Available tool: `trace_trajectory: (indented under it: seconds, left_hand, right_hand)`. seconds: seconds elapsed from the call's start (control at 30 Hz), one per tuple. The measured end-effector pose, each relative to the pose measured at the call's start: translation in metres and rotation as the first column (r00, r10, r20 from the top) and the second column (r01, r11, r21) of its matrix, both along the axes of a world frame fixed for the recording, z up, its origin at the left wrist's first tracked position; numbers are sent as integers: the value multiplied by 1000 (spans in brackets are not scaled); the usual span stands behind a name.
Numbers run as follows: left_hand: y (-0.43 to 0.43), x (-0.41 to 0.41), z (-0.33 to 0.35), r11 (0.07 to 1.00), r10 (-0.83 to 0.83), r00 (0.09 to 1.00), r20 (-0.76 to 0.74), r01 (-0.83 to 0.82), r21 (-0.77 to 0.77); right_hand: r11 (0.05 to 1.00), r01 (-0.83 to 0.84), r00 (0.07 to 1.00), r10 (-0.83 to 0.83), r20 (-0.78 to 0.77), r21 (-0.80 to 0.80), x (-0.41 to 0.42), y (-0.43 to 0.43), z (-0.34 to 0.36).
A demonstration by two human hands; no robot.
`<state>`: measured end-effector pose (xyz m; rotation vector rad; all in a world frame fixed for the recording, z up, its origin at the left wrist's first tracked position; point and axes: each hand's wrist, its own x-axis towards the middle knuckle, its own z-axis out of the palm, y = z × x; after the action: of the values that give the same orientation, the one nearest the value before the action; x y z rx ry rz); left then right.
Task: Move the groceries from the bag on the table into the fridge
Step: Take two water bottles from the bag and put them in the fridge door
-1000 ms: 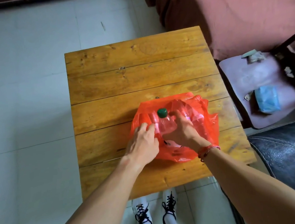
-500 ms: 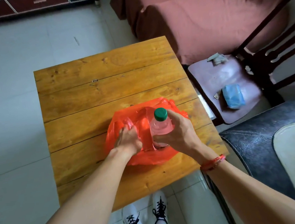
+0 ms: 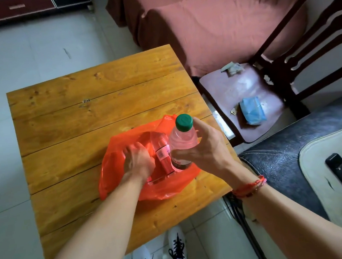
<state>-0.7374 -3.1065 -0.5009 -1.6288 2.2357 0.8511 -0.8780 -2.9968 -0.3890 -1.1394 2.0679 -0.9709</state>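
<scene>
Your right hand (image 3: 207, 146) has its fingers (image 3: 200, 127) and thumb wrapped round the body of the green-capped water bottle (image 3: 182, 144). It holds the bottle upright just above the open mouth of the red plastic bag (image 3: 111, 172). That is a one-handed hold on smooth plastic, and the bottle looks full, so a quick swing toward the fridge, which is not in view, could let it slide down through your fingers. Your left hand (image 3: 137, 163) is down inside the bag with its fingers curled, and a second bottle (image 3: 161, 151) with a red label lies just to the right of them. I cannot tell whether they grip the film, that bottle or something beneath. If nothing pins the film, the bag may drag up with the lifted bottle or skid over the counter (image 3: 98, 99) toward the edge nearest you. The lying bottle could then roll out and drop to the floor.
</scene>
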Motion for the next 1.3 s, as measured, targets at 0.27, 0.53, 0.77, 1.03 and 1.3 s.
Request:
trace_trajectory:
  seconds: [0.27,0.53,0.77,1.03,1.3]
  left_hand:
    - [-9,2,-8,987,124,991,51,-128,96]
    - [3,-21,-22,955,242,970,-32,-233,186]
    - [14,-5,-10,961,192,980,-52,-177,213]
    - [34,10,28,996,87,979,-184,-79,49]
    - [51,53,72,995,-2,942,-335,-31,-92]
  right_hand:
    - [999,1,999,-2,32,50,-9,4,-5]
    - [996,-9,1000,9,5,86,-15,12,-15]
    - [997,7,1000,-9,16,72,-12,13,-20]
    - [999,29,1000,-29,1,34,2,15,-6]
    - [999,37,999,-37,-9,-18,22,14,30]
